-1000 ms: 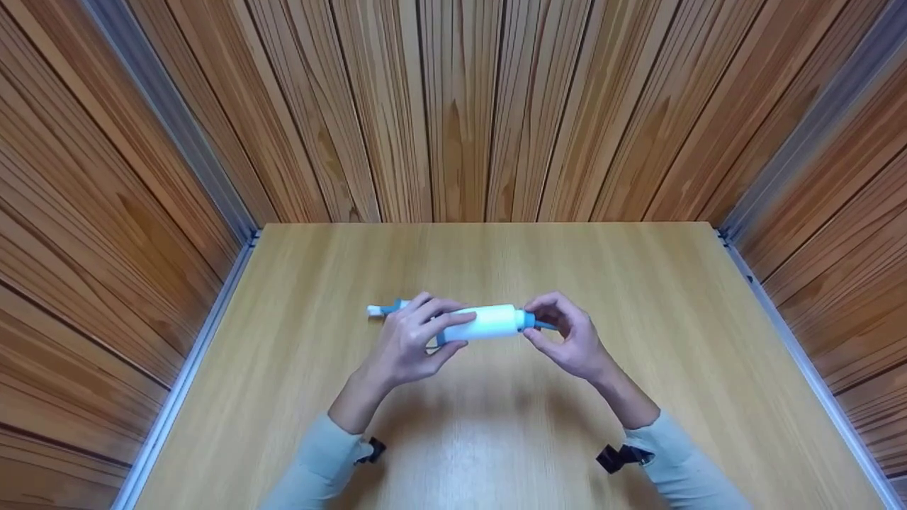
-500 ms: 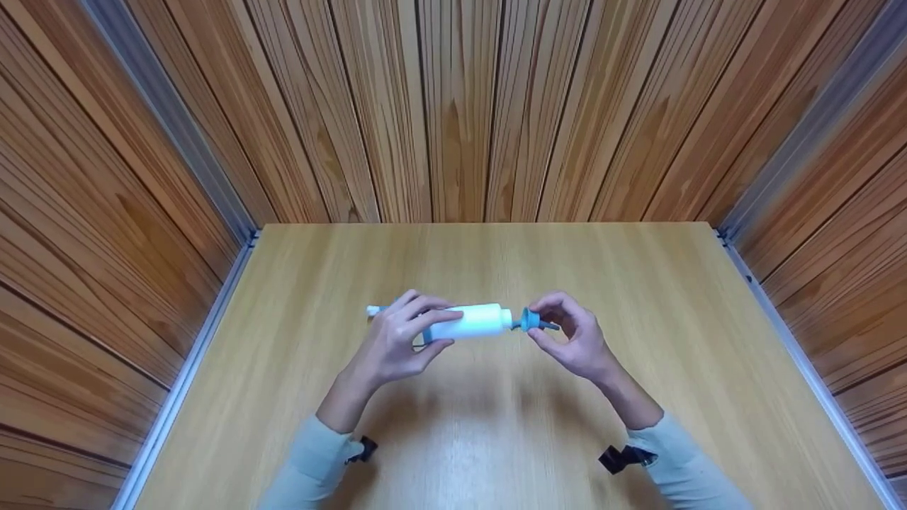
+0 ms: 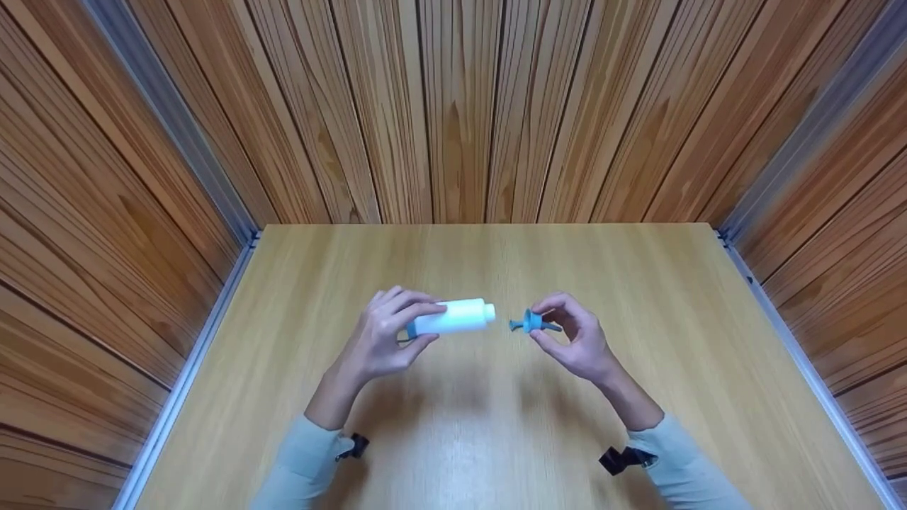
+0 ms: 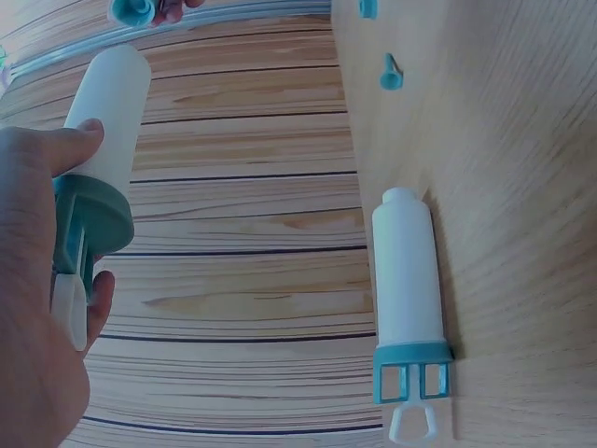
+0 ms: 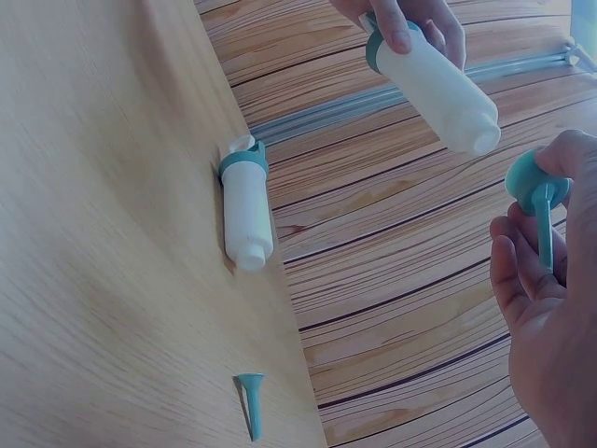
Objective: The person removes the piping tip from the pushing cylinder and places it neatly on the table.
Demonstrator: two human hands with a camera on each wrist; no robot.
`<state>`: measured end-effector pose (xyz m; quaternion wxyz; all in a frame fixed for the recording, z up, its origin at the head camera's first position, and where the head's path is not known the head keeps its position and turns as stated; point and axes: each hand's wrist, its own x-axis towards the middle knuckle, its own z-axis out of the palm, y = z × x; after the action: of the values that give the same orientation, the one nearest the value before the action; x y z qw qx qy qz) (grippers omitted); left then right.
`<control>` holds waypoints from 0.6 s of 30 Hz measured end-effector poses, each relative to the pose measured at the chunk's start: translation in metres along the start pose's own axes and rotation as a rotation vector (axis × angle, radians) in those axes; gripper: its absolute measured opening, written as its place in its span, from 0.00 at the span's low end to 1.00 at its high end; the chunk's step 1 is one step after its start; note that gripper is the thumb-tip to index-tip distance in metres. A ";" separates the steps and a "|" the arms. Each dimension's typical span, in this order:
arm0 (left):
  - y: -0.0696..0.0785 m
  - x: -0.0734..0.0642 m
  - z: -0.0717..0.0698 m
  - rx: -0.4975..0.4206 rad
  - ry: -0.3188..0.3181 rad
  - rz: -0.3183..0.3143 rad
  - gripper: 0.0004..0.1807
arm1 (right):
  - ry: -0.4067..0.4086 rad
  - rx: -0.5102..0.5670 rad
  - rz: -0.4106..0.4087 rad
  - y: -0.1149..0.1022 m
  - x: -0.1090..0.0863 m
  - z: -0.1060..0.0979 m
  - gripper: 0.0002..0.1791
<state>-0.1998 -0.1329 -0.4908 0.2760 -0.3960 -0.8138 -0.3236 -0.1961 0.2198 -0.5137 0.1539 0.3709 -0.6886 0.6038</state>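
My left hand (image 3: 379, 336) grips a white syringe-like tube (image 3: 457, 316) by its rear, near the teal collar (image 4: 98, 213) with a white pull ring. The tube's narrow bare neck points right. My right hand (image 3: 579, 338) pinches a teal nozzle cap (image 3: 531, 321), its wide mouth towards the tube and its thin spout (image 5: 545, 229) along the fingers. A gap separates cap and tube. On the table lies a second white tube (image 4: 407, 266) with a teal collar and white ring; in the head view the left hand hides it.
A loose teal funnel-shaped nozzle (image 5: 250, 406) lies on the wooden table (image 3: 482, 262). Another small teal piece (image 4: 368, 7) is cut off at the left wrist view's top edge. Wood-plank walls (image 3: 460, 113) stand behind and at both sides.
The nozzle cap has come off the tube's neck. My left hand has drawn the tube leftwards, while the right hand has barely moved, uncovering the loose nozzle.
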 end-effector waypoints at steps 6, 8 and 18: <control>-0.006 -0.003 0.003 -0.003 0.008 -0.025 0.23 | 0.002 0.001 0.000 0.002 -0.001 0.000 0.22; -0.009 -0.005 0.004 -0.005 0.002 -0.038 0.23 | 0.002 -0.004 0.008 0.001 -0.001 0.000 0.22; -0.023 -0.020 0.008 -0.043 -0.032 -0.157 0.22 | -0.008 0.009 0.003 0.002 -0.002 0.003 0.22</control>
<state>-0.2102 -0.1471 -0.5170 0.2283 -0.3419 -0.8394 -0.3555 -0.1952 0.2178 -0.5171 0.1484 0.3732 -0.6869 0.6057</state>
